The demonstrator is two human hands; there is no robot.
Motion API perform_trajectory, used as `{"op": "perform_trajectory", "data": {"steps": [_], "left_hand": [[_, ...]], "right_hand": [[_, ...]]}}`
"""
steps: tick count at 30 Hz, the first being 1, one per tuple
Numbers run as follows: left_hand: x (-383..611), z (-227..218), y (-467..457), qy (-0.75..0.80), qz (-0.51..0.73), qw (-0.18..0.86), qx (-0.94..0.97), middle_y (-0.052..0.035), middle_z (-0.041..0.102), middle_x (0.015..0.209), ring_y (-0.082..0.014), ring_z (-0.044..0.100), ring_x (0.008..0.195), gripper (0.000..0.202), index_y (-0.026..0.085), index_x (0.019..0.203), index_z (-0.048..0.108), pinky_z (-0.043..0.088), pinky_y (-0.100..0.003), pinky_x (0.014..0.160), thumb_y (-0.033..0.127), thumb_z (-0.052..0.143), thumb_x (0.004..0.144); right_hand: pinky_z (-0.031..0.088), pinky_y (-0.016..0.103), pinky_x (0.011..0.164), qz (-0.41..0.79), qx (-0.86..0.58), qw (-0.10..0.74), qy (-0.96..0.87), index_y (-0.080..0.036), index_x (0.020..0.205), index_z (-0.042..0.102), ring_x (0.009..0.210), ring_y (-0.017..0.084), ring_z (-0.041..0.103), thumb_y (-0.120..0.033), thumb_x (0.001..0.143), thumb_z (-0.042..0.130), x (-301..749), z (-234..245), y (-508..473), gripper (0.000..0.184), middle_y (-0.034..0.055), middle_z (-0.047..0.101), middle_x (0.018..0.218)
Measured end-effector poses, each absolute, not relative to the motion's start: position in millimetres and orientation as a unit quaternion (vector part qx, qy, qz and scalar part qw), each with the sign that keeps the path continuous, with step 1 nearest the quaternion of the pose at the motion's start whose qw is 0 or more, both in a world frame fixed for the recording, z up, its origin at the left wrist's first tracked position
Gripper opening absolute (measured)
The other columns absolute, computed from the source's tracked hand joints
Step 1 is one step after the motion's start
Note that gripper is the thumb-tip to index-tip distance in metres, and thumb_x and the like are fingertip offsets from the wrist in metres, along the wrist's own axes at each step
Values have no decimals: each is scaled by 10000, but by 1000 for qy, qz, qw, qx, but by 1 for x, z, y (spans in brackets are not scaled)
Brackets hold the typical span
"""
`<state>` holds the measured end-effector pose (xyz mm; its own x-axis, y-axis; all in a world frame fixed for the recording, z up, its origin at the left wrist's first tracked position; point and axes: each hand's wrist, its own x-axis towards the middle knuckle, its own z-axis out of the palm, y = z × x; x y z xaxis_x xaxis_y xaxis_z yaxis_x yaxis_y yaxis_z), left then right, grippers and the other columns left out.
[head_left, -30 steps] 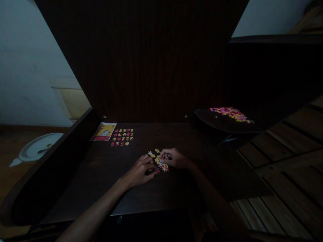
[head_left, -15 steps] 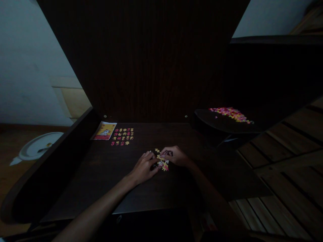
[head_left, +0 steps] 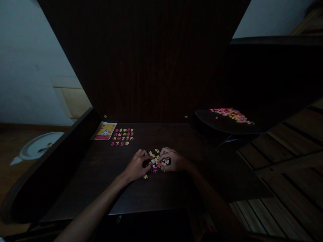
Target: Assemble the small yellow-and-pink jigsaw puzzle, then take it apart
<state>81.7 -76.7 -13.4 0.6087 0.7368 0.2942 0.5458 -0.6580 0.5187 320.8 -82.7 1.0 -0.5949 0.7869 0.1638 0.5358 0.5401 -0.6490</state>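
A loose pile of jigsaw puzzle pieces (head_left: 156, 158), yellow, white and pink, lies on the dark wooden desk (head_left: 156, 198). My left hand (head_left: 138, 164) curves along the pile's left side, thumb and fingers apart, fingertips among the pieces. Opposite it, my right hand (head_left: 174, 160) bends around the right side, with pieces showing in the gap between its thumb and fingers. Neither hand visibly lifts a piece. One yellow piece (head_left: 145, 176) lies apart, just below my left hand.
Several pink and yellow pieces (head_left: 122, 137) are laid out in rows beside a picture card (head_left: 104, 131). A colourful heap of small pieces (head_left: 233, 114) rests on the corner shelf (head_left: 214, 122). A raised side panel (head_left: 55, 158) bounds the desk's left; a white plate-like object (head_left: 30, 148) stands beyond.
My left hand has moved slightly left and my right hand slightly down. The pieces between them are spread wider, and a yellow piece now shows below my left hand.
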Motion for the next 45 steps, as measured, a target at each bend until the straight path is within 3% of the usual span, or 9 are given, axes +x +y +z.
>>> {"op": "perform_trajectory", "data": {"steps": [6, 12, 17, 23, 35, 39, 45], "left_hand": [[84, -13, -81, 358, 248, 202, 877, -47, 621, 921, -228, 551, 940, 209, 178, 1044, 707, 437, -414, 953, 242, 629, 861], [94, -8, -89, 320, 244, 204, 892, -55, 612, 957, -224, 542, 942, 177, 209, 1000, 732, 452, -373, 886, 320, 651, 889], [102, -7, -91, 303, 220, 200, 906, -60, 606, 957, -230, 541, 955, 182, 216, 1043, 738, 449, -382, 893, 290, 661, 896], [102, -8, -90, 317, 236, 216, 893, -52, 622, 936, -229, 546, 958, 101, 198, 897, 721, 456, -370, 884, 273, 653, 891], [98, -4, -89, 326, 265, 239, 875, -25, 652, 908, -209, 569, 914, 101, 217, 921, 717, 470, -358, 861, 248, 644, 859], [72, 1, -71, 374, 284, 195, 861, -22, 627, 843, -202, 560, 846, 167, 218, 960, 724, 469, -365, 831, 328, 622, 888], [17, -1, -27, 462, 239, 113, 847, -73, 626, 944, -240, 573, 921, 287, 186, 1012, 710, 491, -389, 842, 384, 523, 920]], "right_hand": [[477, 330, 826, 297, -378, 232, -845, -215, 831, 744, 909, 194, 588, -187, 751, 774, 318, 0, -84, 90, 38, 623, 924], [462, 298, 763, 267, -404, 296, -824, -188, 799, 686, 830, 175, 592, -26, 704, 658, 326, 5, -79, 190, 24, 633, 861], [418, 254, 635, 223, -446, 357, -790, -183, 726, 647, 697, 145, 540, 5, 678, 562, 336, 1, -71, 211, 11, 606, 770], [396, 235, 598, 221, -448, 348, -794, -176, 724, 653, 660, 128, 517, -17, 684, 579, 335, -3, -71, 180, 9, 599, 764], [407, 229, 605, 222, -433, 349, -801, -172, 711, 649, 681, 133, 545, -36, 722, 608, 331, -2, -72, 142, 18, 613, 761], [409, 231, 610, 222, -432, 344, -804, -171, 713, 646, 687, 135, 547, -40, 721, 613, 331, -1, -72, 136, 18, 612, 763], [410, 234, 613, 219, -435, 326, -810, -170, 726, 650, 679, 134, 536, -39, 725, 601, 330, 2, -74, 140, 24, 613, 774]]}}
